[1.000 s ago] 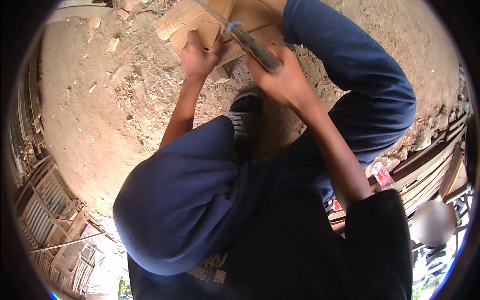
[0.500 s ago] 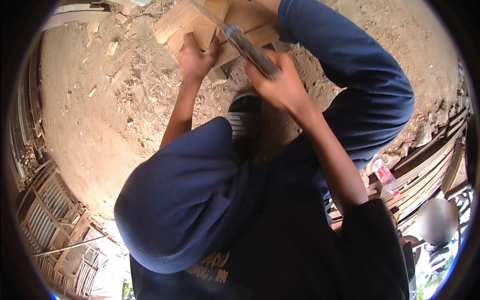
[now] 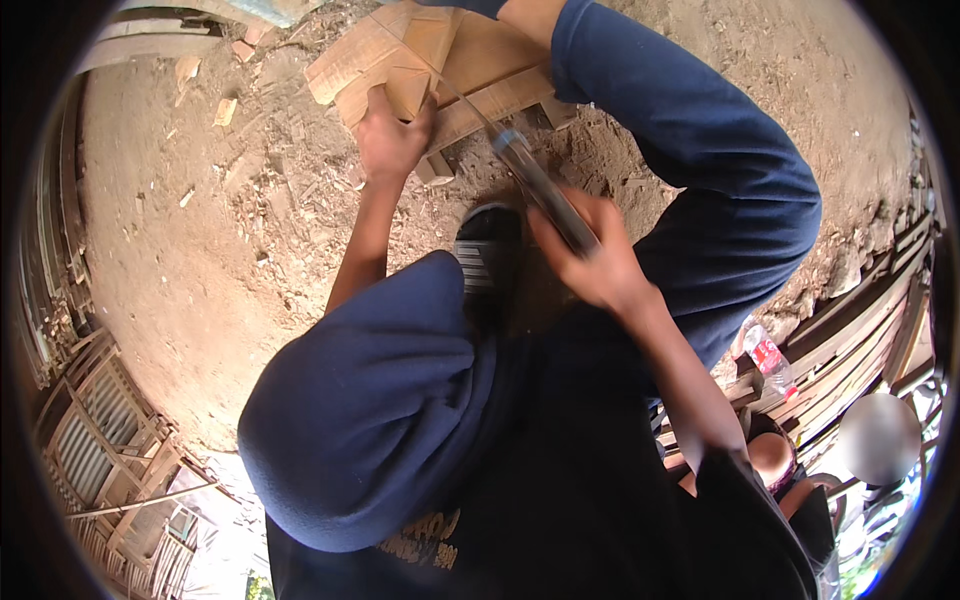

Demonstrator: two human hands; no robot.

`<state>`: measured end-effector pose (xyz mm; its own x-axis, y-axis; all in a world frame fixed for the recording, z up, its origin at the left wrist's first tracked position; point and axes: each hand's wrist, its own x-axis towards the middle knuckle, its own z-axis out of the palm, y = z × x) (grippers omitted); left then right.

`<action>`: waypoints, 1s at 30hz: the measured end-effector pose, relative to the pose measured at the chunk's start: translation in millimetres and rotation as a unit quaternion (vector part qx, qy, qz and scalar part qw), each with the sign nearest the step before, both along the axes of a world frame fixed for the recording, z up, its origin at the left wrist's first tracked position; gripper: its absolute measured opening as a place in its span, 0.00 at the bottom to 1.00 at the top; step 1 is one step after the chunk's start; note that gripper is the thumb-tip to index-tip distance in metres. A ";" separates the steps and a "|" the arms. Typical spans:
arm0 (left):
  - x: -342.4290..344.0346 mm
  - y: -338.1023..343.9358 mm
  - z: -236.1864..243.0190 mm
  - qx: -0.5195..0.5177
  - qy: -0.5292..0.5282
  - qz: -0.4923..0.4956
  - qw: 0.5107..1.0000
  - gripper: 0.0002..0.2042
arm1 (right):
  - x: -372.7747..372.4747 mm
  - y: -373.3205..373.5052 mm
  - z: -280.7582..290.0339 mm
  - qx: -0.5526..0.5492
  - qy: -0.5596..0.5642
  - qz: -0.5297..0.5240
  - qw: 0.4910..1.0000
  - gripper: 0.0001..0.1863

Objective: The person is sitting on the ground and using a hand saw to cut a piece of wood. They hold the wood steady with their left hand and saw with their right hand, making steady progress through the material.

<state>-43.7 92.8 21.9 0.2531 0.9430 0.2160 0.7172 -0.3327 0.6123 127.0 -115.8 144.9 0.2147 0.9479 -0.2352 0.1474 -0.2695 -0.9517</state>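
My right hand (image 3: 600,255) is wrapped round the dark handle of a handsaw (image 3: 548,190). Its thin blade runs up and left, seen almost edge-on, and lies across a light wooden board (image 3: 355,65). My left hand (image 3: 392,145) grips the near edge of this board, thumb apart from the fingers, left of the blade. The board rests on a low wooden bench (image 3: 500,98) with short legs. My bare right ankle (image 3: 532,18) is over the bench's far right part. Where the teeth meet the wood is too small to make out.
My black shoe (image 3: 487,245) stands on the dirt ground near the bench. Wood scraps (image 3: 226,110) and chips lie to the left. On the right are stacked planks (image 3: 850,345), a plastic bottle (image 3: 768,358) and another person (image 3: 790,480).
My right hand has drawn the handsaw back toward me, down and to the right, so more blade shows near the handle. My left hand keeps its grip on the board.
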 end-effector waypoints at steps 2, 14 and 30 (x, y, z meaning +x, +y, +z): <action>-0.5 2.3 2.1 0.008 0.005 0.002 1.000 0.28 | -2.0 -12.5 0.8 0.012 -0.011 0.005 1.000 0.07; -0.3 0.3 8.8 0.008 0.017 0.007 1.000 0.28 | 3.6 -6.8 4.3 -0.002 -0.009 0.008 1.000 0.10; 2.3 -0.8 -3.6 -0.023 -0.001 -0.008 1.000 0.27 | 2.9 57.0 -0.5 0.001 -0.037 0.020 0.999 0.09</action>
<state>-41.4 92.0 18.3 0.2686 0.9476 0.1732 0.7104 -0.3163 0.6288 129.9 -58.8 144.4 0.1940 0.9564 -0.2184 0.2280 -0.2605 -0.9382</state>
